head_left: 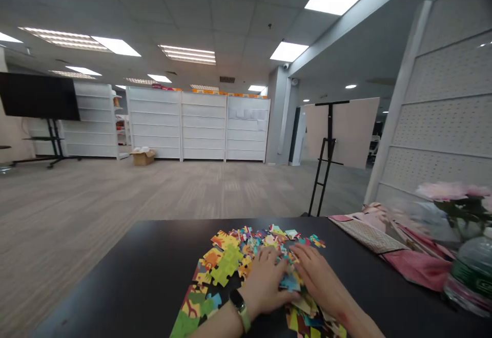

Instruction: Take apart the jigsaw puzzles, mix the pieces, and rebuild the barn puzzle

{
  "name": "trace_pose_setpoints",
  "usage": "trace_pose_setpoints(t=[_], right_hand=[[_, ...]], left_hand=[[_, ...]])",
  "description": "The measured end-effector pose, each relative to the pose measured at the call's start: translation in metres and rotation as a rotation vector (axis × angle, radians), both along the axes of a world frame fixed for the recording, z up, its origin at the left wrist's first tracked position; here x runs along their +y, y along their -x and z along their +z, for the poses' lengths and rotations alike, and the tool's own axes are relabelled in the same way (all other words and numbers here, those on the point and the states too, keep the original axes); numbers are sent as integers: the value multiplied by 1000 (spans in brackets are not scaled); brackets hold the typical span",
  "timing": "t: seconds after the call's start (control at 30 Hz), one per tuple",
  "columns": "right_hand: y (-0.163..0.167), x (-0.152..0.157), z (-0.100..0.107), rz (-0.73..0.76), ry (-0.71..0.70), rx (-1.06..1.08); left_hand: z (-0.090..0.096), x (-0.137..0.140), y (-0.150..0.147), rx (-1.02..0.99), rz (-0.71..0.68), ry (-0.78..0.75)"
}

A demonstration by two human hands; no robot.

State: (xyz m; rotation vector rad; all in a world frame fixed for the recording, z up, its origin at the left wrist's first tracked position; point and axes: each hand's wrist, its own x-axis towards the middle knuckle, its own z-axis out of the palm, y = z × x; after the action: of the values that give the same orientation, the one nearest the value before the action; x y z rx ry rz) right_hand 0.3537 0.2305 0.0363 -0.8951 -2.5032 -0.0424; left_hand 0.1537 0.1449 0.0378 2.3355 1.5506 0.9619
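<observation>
Palms down, fingers extended rather than closed, the left hand [265, 279] and right hand [317, 275] rest on a heap of loose, multicoloured cardboard jigsaw pieces [277, 230]. Leftward, a yellow-and-green printed section [227, 265] appears joined; most of the heap on the smooth black table [142, 281] appears unjoined.

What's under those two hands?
Colourful puzzle pieces show between and around the left hand and right hand; anything directly beneath them is covered, so I can't tell.
</observation>
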Motion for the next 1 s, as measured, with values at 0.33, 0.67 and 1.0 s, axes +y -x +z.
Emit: trace_pose_setpoints(t=[0.33,0.67,1.0], right_hand=[[9,-33,-15,19,245,-64],[196,-59,7,-19,390,-12],[171,-42,5,109,406,232]], left_hand=[[20,-66,81,160,344,278],[-59,-132,171,439,551,445],[-23,-126,159,320,477,477]])
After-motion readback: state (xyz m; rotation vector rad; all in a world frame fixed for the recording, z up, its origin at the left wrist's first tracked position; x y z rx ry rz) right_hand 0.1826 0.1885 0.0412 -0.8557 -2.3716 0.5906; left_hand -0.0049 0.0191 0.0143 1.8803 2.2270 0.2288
